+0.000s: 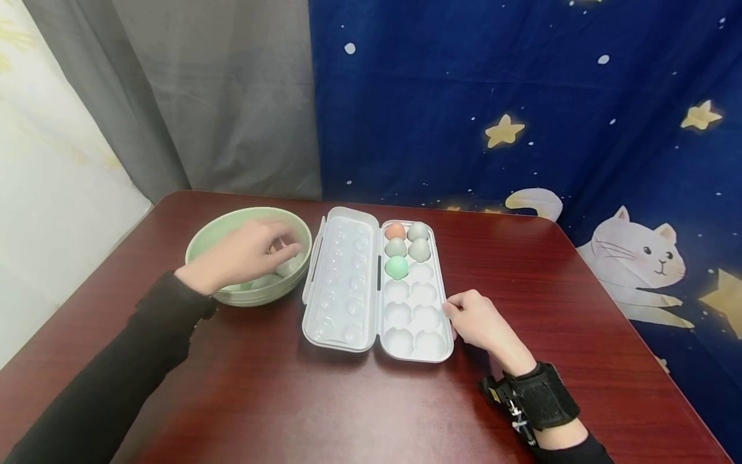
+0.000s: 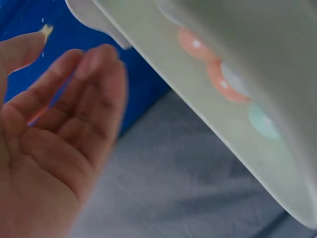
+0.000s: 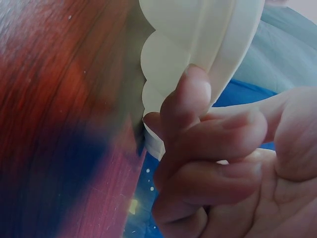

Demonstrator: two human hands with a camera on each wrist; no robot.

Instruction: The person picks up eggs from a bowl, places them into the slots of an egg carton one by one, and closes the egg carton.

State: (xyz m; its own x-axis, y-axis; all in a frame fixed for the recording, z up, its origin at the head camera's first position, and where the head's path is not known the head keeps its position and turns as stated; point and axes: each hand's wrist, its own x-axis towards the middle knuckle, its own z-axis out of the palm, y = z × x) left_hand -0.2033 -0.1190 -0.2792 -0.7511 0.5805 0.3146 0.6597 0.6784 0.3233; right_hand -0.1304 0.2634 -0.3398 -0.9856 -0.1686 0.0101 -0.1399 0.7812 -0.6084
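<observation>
My left hand (image 1: 246, 250) hovers over the pale green bowl (image 1: 268, 296), fingers loosely bent. Its palm and fingers look empty in the left wrist view. Toy eggs lie in the bowl; that view shows an orange egg (image 2: 195, 43) and a mint egg (image 2: 262, 120) by its wall. A white egg carton (image 1: 400, 314) lies unfolded beside the bowl, lid to the left. Its far cups hold an orange egg (image 1: 395, 231), a mint egg (image 1: 397, 267) and several pale grey ones; the nearer cups are empty. At the carton's right edge, my right hand (image 1: 478, 320) pinches the rim between thumb and forefinger.
Everything stands on a dark red wooden table (image 1: 249, 393). Behind it hang a grey curtain (image 1: 232, 96) and a blue curtain (image 1: 429, 109) with stars and a cat. A black strap with a small device (image 1: 542, 393) is around my right wrist.
</observation>
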